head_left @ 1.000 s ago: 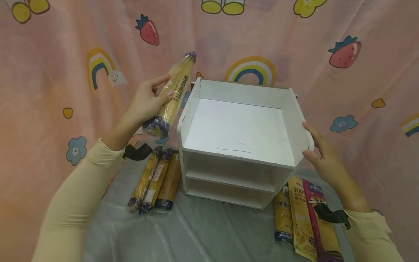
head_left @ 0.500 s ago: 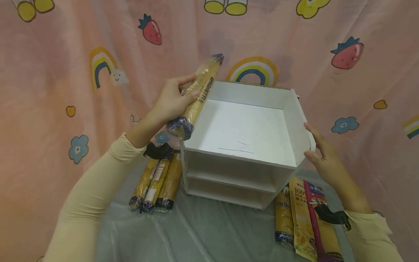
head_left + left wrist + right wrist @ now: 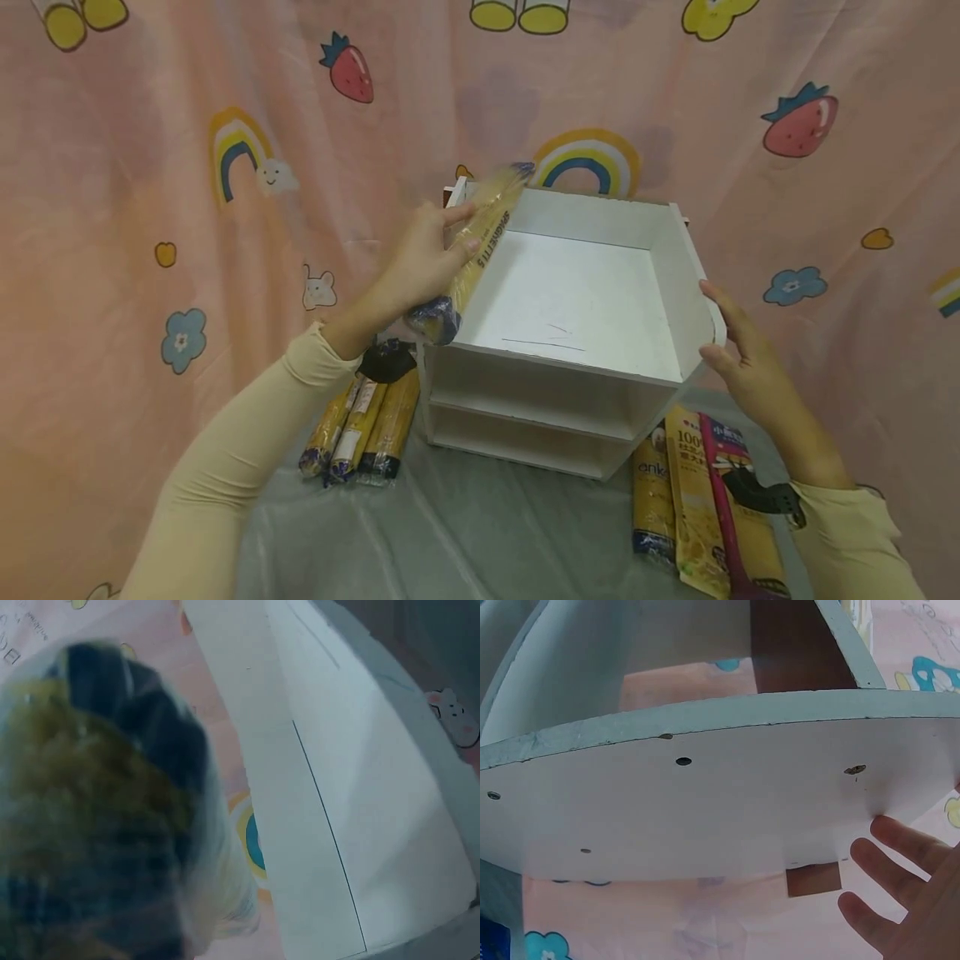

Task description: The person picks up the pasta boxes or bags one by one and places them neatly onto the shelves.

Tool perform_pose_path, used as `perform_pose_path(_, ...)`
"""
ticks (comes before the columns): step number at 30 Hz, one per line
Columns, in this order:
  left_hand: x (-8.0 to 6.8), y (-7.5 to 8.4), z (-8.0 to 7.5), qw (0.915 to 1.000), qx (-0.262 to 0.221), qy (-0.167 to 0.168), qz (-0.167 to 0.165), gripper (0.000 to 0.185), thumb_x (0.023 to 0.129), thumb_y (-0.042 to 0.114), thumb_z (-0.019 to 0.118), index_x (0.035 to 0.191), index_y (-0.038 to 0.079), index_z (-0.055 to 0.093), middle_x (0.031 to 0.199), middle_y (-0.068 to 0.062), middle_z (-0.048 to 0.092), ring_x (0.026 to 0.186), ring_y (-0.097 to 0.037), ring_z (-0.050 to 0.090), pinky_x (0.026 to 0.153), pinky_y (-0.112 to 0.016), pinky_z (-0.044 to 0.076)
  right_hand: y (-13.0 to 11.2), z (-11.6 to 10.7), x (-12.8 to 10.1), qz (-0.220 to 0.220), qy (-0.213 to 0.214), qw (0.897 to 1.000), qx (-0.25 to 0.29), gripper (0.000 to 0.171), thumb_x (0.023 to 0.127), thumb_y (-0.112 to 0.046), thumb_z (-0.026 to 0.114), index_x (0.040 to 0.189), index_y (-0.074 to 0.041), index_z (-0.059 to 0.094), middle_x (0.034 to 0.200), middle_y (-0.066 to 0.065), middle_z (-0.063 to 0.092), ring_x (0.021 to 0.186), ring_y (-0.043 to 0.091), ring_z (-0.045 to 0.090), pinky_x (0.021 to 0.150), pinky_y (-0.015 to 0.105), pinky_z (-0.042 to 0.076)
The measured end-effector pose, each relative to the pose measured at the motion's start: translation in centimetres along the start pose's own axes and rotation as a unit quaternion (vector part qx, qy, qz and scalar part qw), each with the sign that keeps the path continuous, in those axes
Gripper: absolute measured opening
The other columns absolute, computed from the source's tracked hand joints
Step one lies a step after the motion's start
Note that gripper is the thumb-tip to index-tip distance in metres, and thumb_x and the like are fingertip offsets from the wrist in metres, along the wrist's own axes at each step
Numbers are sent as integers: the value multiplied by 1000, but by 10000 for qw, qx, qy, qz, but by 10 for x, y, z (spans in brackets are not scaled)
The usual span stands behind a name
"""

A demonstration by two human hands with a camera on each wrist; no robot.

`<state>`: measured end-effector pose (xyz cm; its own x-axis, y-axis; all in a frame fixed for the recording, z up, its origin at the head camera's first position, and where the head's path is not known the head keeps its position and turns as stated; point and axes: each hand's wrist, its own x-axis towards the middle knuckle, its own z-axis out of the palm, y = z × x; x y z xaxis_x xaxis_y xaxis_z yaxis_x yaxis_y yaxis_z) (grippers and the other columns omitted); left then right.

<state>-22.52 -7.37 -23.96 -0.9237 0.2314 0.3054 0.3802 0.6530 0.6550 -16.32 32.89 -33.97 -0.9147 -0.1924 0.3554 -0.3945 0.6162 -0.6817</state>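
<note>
My left hand grips a clear-wrapped pack of spaghetti, fingers behind it and thumb on the front. The pack is held tilted over the left side of a white shelf unit, above its top tray. Up close in the left wrist view, the blue-ended pack is blurred. Whether it touches the shelf I cannot tell. At the unit's right side, my right hand rests against the side panel. In the right wrist view its fingers are spread, with fingertips near or on the panel's outer face.
Several wrapped pasta packs lie left of the unit, partly under the left wrist. Right of it are a yellow pack, a yellow-white pack and a pink-edged pack. A grey cloth covers the table; a patterned pink curtain hangs behind.
My left hand has carried the spaghetti pack rightward from beside the unit to over its left side, then lowered it a little. My right hand stays at the right panel.
</note>
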Motion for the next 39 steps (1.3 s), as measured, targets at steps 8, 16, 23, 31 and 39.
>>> perform_pose_path(8,-8,10,16,9981,494,-309,193,50,98,25,61,145,13,50,88,-8,54,63,-18,37,50,-24,32,0,2,0,-59,69,10000,-31,65,102,-26,53,158,-29,22,166,2,19,135,58,31,93,85,27)
perform_pose_path(16,-10,10,37,9937,945,-457,394,48,98,26,61,144,16,52,92,-8,59,72,-18,43,55,-26,37,-2,1,0,-10,96,9999,-74,65,102,-27,53,158,-30,22,166,3,20,141,25,37,93,83,30)
perform_pose_path(23,-11,2,52,9938,720,-745,392,48,97,26,63,143,16,54,87,-7,58,72,-18,43,56,-27,36,0,2,-1,-87,159,9998,-108,65,101,-24,55,158,-29,24,163,-10,25,122,-13,36,97,12,38)
perform_pose_path(31,-7,-8,52,9870,664,-1437,267,55,99,40,57,148,16,47,95,-9,55,78,-19,43,61,-28,38,-1,2,-2,-107,119,9998,139,65,103,-25,53,159,-28,21,165,-8,20,134,-7,31,106,16,33)
perform_pose_path(39,-27,-12,42,9773,753,-1926,459,63,99,47,53,154,22,37,131,-14,51,116,-23,48,87,-37,49,-2,3,-1,-103,110,9999,30,65,102,-25,55,158,-30,22,165,-8,22,132,-11,33,101,9,33)
